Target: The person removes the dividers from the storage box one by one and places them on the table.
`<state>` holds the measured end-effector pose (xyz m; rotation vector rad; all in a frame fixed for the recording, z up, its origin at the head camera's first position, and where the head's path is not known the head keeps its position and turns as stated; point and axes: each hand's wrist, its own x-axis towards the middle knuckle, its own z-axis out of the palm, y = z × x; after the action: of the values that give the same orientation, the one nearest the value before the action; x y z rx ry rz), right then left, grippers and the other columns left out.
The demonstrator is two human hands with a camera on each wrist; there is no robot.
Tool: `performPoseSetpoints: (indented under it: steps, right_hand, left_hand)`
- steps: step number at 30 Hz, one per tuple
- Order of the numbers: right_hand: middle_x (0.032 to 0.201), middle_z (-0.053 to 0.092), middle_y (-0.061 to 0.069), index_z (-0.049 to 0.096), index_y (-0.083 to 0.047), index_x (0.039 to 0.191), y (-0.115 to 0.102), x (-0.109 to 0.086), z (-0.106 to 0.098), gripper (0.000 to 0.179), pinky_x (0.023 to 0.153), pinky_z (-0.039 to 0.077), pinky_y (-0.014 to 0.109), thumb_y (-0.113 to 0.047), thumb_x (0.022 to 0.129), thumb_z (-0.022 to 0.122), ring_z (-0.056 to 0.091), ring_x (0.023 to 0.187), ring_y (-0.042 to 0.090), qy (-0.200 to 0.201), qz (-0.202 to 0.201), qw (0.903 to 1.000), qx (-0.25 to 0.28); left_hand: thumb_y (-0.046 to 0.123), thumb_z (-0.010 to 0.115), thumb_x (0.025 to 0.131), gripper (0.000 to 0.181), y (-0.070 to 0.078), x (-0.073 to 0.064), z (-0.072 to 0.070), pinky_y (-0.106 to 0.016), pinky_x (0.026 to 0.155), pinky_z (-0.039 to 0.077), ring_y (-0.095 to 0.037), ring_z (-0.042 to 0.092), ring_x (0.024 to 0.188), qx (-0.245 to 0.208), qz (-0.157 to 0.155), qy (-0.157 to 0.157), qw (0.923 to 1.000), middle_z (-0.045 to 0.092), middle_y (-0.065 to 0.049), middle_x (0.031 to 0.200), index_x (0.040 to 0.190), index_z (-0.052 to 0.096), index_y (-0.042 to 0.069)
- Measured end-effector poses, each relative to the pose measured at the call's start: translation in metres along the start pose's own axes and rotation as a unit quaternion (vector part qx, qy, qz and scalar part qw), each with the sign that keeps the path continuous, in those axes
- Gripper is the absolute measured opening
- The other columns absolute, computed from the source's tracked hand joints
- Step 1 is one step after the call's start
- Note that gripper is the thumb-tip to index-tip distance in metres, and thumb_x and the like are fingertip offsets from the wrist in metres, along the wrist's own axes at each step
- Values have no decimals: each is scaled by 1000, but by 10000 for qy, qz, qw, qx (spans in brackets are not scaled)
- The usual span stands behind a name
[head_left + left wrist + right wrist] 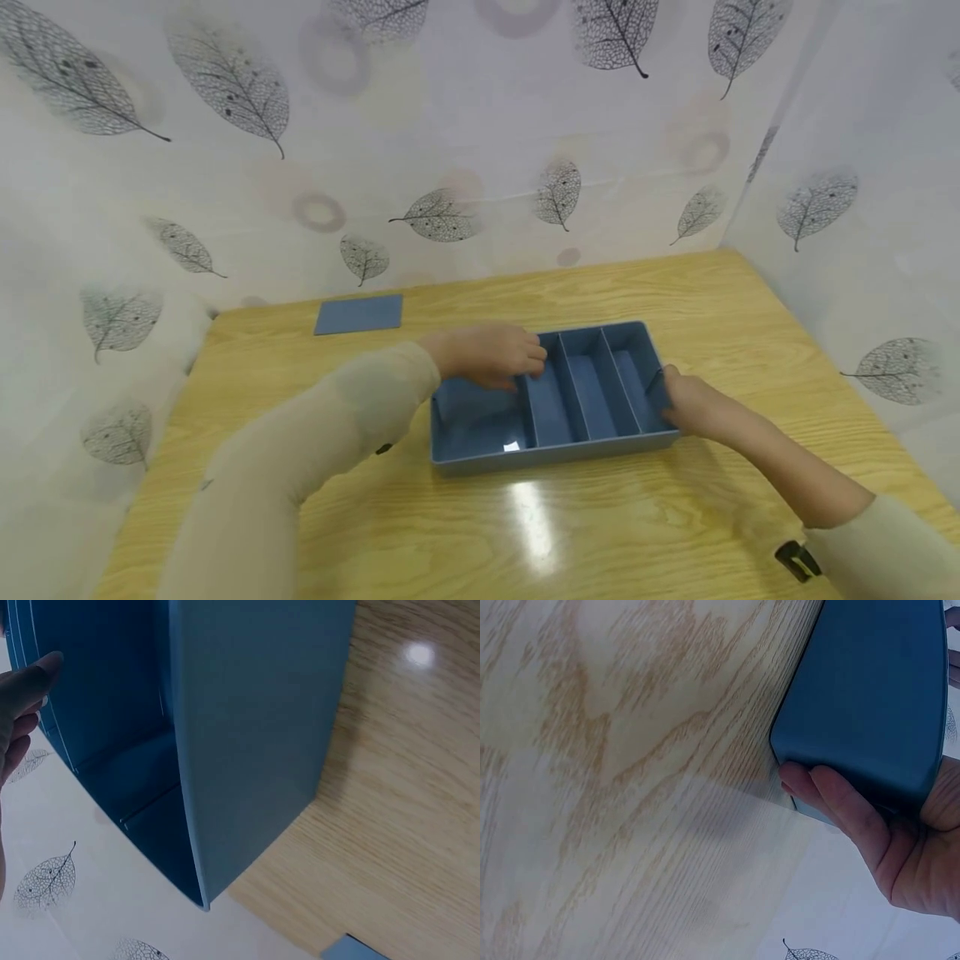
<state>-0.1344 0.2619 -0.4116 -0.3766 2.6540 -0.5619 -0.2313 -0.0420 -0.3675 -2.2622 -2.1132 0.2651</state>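
Observation:
A blue divided box (487, 458) stands on the table, with one wide compartment at its left and three narrow ones to the right. My left hand (495, 354) reaches over the wide compartment, its fingers curled at the back rim near the leftmost divider (530, 412). In the left wrist view, the thumb of this hand lies over the inside of the box, with fingertips right at the rim. At the right end of the box, my right hand (693, 404) grips the end wall (862, 705), fingers bent against its outside.
A flat blue rectangular panel (358, 315) lies at the back left of the wooden table (600, 533). Leaf-patterned sheeting (480, 125) hangs behind the table and along its left and right sides. Light glares off the tabletop in front of the box.

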Motion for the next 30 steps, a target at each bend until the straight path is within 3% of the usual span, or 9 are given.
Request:
performPoseSetpoints:
  steps: [12, 18, 21, 25, 30]
  right_hand:
    - [72, 55, 18, 26, 24, 111, -2, 0, -1, 46, 52, 48, 33, 4, 85, 58, 56, 58, 19, -160, 196, 9996, 140]
    - [69, 53, 14, 27, 23, 110, -3, 0, -1, 44, 52, 46, 31, 3, 85, 57, 53, 57, 18, -177, 162, 9996, 146]
    - [68, 53, 13, 28, 23, 110, -3, 0, -2, 43, 52, 45, 31, 3, 85, 57, 52, 57, 19, -190, 157, 9996, 131]
    - [69, 53, 13, 28, 22, 109, -3, 0, -2, 41, 52, 46, 31, 3, 86, 57, 53, 57, 18, -216, 174, 9995, 159]
    - [70, 54, 15, 29, 21, 107, -2, 0, -1, 40, 52, 47, 32, 3, 86, 57, 55, 57, 18, -186, 190, 9995, 185]
  left_hand:
    - [32, 64, 88, 26, 4, 10, 10, -29, 87, 46, -16, 54, 97, 545, 150, -444, 9974, 60, 1, 108, 106, 60, 13]
    - [28, 60, 91, 21, 6, 8, 15, -26, 81, 46, -14, 55, 92, 1013, 286, -322, 9939, 61, 2, 107, 106, 62, 14]
    - [20, 53, 95, 17, 5, 8, 17, -26, 79, 46, -14, 55, 90, 1426, 442, -250, 9885, 62, 2, 106, 107, 62, 13]
    - [12, 43, 100, 22, 4, 9, 20, -26, 83, 47, -14, 56, 93, 1977, 603, -407, 9776, 61, 2, 110, 113, 60, 14]
    - [12, 43, 100, 22, 5, 11, 21, -27, 85, 46, -14, 55, 97, 2125, 649, -566, 9734, 61, 2, 114, 116, 59, 14]
